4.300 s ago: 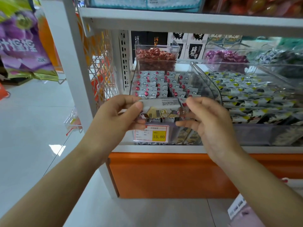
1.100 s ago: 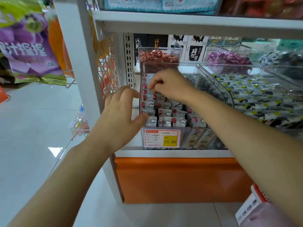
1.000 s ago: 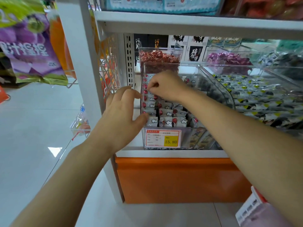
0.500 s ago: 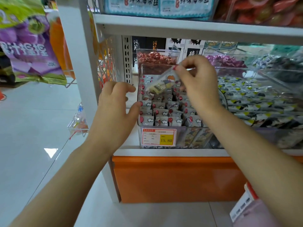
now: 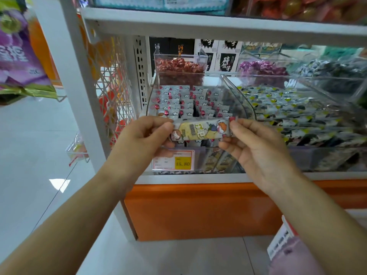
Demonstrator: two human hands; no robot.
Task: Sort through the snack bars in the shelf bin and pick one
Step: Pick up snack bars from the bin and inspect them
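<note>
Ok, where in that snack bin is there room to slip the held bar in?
In the snack bin, a narrow dark slot opens between the middle columns of bars, and a looser dark strip runs along the curved right wall. The left columns are packed edge to edge. The neighbouring bin is full.
</note>
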